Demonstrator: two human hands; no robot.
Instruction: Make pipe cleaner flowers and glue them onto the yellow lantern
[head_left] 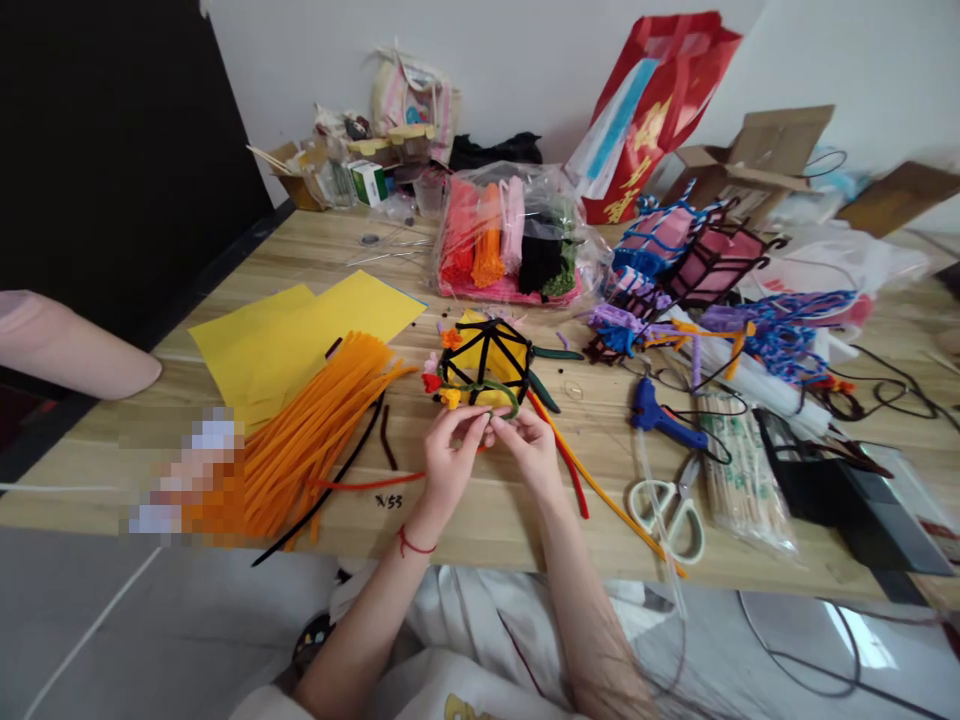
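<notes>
My left hand (448,455) and my right hand (531,455) meet near the table's front edge, fingertips pinched together. Between them is a green pipe cleaner (513,393), bent into a curve that rises over my fingers. Just beyond stands a small lantern-like frame (491,345) of black pipe cleaners with yellow panels. Small fuzzy flowers line its left side: an orange one (451,339), a red one (431,383) and a yellow one (450,398), plus a pale pink one. Dark green pieces (543,392) lie at its right. My fingers partly hide the pinched end.
Orange pipe cleaners (322,430) and yellow sheets (300,330) lie left. At right are a blue glue gun (664,415), scissors (675,515) and bagged sticks (739,470). Behind lies a bag of coloured pipe cleaners (517,235). Another person's arm (75,345) enters from the left.
</notes>
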